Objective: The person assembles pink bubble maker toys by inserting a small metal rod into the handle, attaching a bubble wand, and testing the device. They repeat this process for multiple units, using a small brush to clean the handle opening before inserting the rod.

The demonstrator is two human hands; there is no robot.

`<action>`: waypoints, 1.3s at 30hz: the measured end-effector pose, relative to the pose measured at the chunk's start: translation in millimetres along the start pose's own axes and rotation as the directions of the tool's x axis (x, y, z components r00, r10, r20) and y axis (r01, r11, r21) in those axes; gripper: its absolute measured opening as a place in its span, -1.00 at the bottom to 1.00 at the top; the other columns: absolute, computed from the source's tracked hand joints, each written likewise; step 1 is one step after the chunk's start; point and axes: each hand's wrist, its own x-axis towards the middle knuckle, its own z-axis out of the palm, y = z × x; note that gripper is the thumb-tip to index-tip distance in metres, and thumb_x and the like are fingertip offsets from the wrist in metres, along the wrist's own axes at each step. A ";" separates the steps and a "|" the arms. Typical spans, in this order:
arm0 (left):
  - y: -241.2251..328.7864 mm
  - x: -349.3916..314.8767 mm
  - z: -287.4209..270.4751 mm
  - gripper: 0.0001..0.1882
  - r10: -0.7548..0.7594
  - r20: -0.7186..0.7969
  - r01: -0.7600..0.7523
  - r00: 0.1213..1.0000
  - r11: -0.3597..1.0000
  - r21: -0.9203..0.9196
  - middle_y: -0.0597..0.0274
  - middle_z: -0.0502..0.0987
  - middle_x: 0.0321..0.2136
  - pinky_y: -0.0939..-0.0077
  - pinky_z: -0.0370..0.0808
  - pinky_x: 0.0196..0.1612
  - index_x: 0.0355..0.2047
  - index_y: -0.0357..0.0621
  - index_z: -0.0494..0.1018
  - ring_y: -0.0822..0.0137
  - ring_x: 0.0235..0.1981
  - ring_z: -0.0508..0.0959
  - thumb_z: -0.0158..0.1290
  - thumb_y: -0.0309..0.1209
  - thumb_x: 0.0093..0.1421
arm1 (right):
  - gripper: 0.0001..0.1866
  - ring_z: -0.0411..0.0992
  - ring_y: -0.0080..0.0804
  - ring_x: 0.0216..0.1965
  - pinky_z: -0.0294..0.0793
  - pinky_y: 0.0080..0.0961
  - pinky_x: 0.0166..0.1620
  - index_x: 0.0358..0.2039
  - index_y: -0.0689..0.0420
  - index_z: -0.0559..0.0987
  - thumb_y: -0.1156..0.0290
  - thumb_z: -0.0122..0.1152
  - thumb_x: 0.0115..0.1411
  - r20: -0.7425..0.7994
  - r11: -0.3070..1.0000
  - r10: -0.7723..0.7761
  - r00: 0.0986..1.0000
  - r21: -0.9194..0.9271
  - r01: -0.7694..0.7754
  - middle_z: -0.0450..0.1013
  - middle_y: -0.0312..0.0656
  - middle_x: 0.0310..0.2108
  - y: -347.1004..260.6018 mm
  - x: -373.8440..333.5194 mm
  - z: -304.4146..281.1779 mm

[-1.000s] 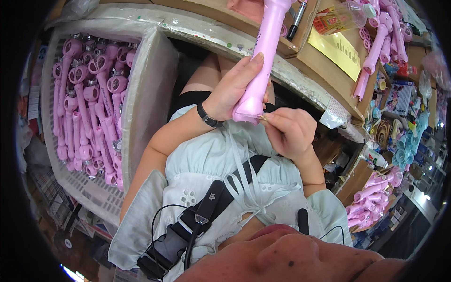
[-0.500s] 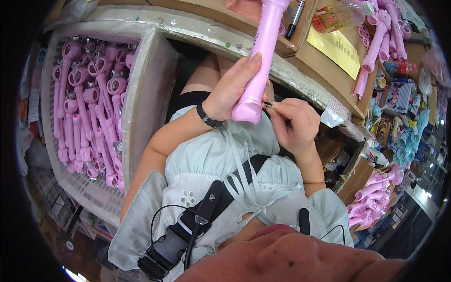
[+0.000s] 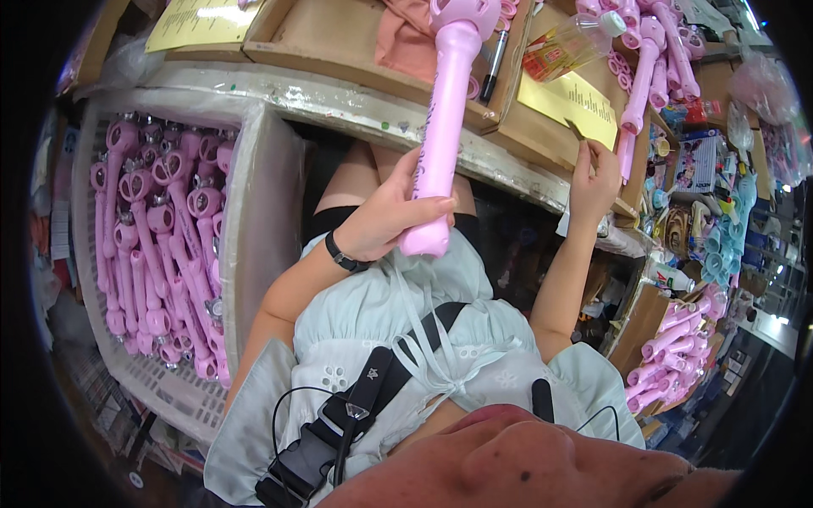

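Observation:
My left hand [image 3: 389, 212] is wrapped round the lower part of a pink plastic toy wand [image 3: 447, 127]. The wand stands nearly upright in the picture, its round head up by the top edge and its blunt end over my lap. Dark lettering runs along its side. My right hand [image 3: 595, 178] is over the cardboard at the right of the bench, pinching a small thin dark tool [image 3: 576, 129] with a pointed end, above a yellow printed sheet [image 3: 569, 106]. Its exact kind is too small to tell.
On my left stands a white plastic crate [image 3: 275, 195] packed with pink wands. Along the bench lie an orange cloth [image 3: 403, 42], a black marker [image 3: 493, 68] and a clear bottle [image 3: 576, 44]. More pink wand parts [image 3: 673, 356] are heaped at the right.
My right hand has left the wand's lower end and moved up and right to the yellow sheet with the small tool. My left hand has lowered the wand and shifted it left.

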 end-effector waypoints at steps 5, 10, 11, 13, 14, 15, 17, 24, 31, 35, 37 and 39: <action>-2.6 2.6 -7.2 -0.44 0.021 0.047 -0.014 0.999 0.988 -0.153 0.09 0.42 -0.24 0.39 0.48 -0.17 0.16 -0.16 0.04 0.32 -0.27 0.49 -0.01 -0.38 0.20 | -0.82 0.43 -0.12 -0.17 0.35 -0.28 -0.06 -0.24 0.21 0.53 0.43 0.09 0.16 0.041 0.961 -0.102 0.994 0.262 0.088 0.49 -0.08 -0.24 -35.9 -18.0 -5.1; -6.0 3.1 -7.3 -0.67 0.016 -0.122 -0.052 0.992 0.953 -0.297 0.15 0.41 -0.19 0.50 0.46 -0.16 0.00 -0.19 0.21 0.38 -0.20 0.47 -0.09 -0.40 0.25 | -0.53 0.35 -0.23 0.07 0.29 -0.18 0.11 -0.07 0.12 0.51 0.08 0.15 0.11 0.165 0.485 -0.845 0.509 0.641 0.596 0.40 -0.12 -0.01 -113.8 -63.1 -4.9; -2.7 3.9 -10.9 -0.67 0.032 -0.019 -0.037 0.999 0.944 -0.327 0.15 0.40 -0.20 0.52 0.45 -0.14 0.00 -0.19 0.21 0.38 -0.21 0.47 -0.09 -0.40 0.25 | -0.56 0.37 -0.24 0.05 0.31 -0.19 0.11 -0.11 0.10 0.54 0.07 0.16 0.09 0.082 0.423 -0.860 0.504 0.667 0.613 0.42 -0.14 -0.02 -117.6 -66.6 -5.3; -0.7 6.0 -15.3 -0.67 0.127 0.119 -0.074 0.985 0.925 -0.373 0.17 0.39 -0.24 0.50 0.43 -0.12 -0.04 -0.19 0.22 0.38 -0.29 0.45 -0.09 -0.33 0.24 | -0.60 0.41 -0.26 0.01 0.33 -0.22 0.10 -0.18 0.06 0.58 0.06 0.18 0.07 0.057 0.300 -0.929 0.367 0.697 0.651 0.44 -0.18 -0.05 -115.6 -67.6 -6.9; -0.9 4.9 -16.6 -0.57 0.121 0.067 -0.091 0.990 0.932 -0.351 0.17 0.39 -0.27 0.44 0.42 -0.13 0.04 -0.20 0.18 0.37 -0.33 0.44 -0.09 -0.25 0.24 | -0.64 0.43 -0.27 -0.02 0.36 -0.24 0.07 -0.22 0.06 0.59 0.09 0.18 0.08 -0.028 0.311 -0.905 0.424 0.637 0.706 0.45 -0.19 -0.06 -109.1 -63.2 -7.9; -0.2 5.5 -18.7 -0.52 0.130 0.074 -0.091 0.989 0.917 -0.388 0.17 0.38 -0.27 0.41 0.42 -0.12 0.10 -0.20 0.14 0.37 -0.33 0.44 -0.08 -0.24 0.24 | -0.68 0.45 -0.27 -0.05 0.38 -0.25 0.05 -0.26 0.05 0.60 0.11 0.18 0.08 -0.094 0.333 -0.881 0.464 0.575 0.748 0.46 -0.19 -0.08 -98.6 -55.0 -9.8; 0.5 5.8 -22.2 -0.39 0.152 0.089 -0.102 0.984 0.904 -0.416 0.15 0.38 -0.27 0.36 0.43 -0.12 0.22 -0.19 0.02 0.36 -0.34 0.44 -0.09 -0.23 0.24 | -0.78 0.47 -0.24 -0.14 0.44 -0.29 -0.08 -0.25 0.06 0.58 0.24 0.14 0.14 0.017 0.505 -0.823 0.567 0.480 0.717 0.48 -0.15 -0.14 -65.4 -26.5 -18.6; 2.7 2.7 -28.7 -0.42 0.053 0.220 0.004 0.974 0.968 -0.250 0.07 0.44 -0.30 0.31 0.49 -0.23 0.12 -0.23 0.17 0.25 -0.35 0.53 -0.17 -0.03 0.28 | -0.81 0.41 -0.18 -0.20 0.41 -0.33 -0.14 -0.23 0.16 0.53 0.48 0.05 0.14 -0.033 0.972 -0.229 0.973 0.039 0.230 0.45 -0.08 -0.29 65.8 147.6 56.7; 4.9 -2.7 -31.8 -0.37 -0.030 0.249 0.050 0.968 0.996 -0.074 -0.04 0.46 -0.24 0.35 0.50 -0.25 0.12 -0.26 0.15 0.13 -0.33 0.56 -0.19 0.03 0.27 | -0.54 0.41 -0.16 -0.21 0.42 -0.37 -0.17 -0.05 0.02 0.42 0.46 0.11 -0.06 0.543 0.782 -0.525 0.655 0.003 0.624 0.38 -0.14 -0.22 94.4 211.1 156.7; 7.7 1.4 -33.8 -0.29 -0.056 0.250 0.068 0.967 0.997 -0.039 -0.06 0.45 -0.22 0.40 0.50 -0.25 0.15 -0.25 0.11 0.15 -0.31 0.56 -0.09 0.06 0.21 | -0.61 0.42 -0.29 -0.26 0.45 -0.42 -0.27 -0.16 0.02 0.44 0.34 0.16 -0.07 0.453 0.482 -0.777 0.438 -0.020 0.876 0.36 -0.23 -0.31 80.8 226.1 176.5; 8.4 2.9 -33.2 -0.26 -0.055 0.270 0.072 0.961 0.996 -0.053 -0.07 0.45 -0.22 0.40 0.50 -0.25 0.18 -0.23 0.07 0.15 -0.30 0.56 -0.05 0.05 0.19 | -0.66 0.39 -0.29 -0.24 0.43 -0.43 -0.27 -0.24 0.04 0.42 0.32 0.17 -0.10 0.491 0.384 -0.804 0.335 -0.002 0.923 0.35 -0.24 -0.26 79.1 231.6 178.5; 8.2 4.9 -31.4 -0.22 -0.050 0.319 0.091 0.946 0.989 -0.115 -0.08 0.45 -0.21 0.39 0.51 -0.24 0.22 -0.19 0.02 0.14 -0.29 0.56 0.00 0.03 0.17 | -0.67 0.35 -0.29 -0.23 0.41 -0.43 -0.26 -0.29 0.04 0.40 0.30 0.19 -0.13 0.526 0.330 -0.801 0.285 -0.009 0.944 0.33 -0.25 -0.21 83.4 234.4 178.1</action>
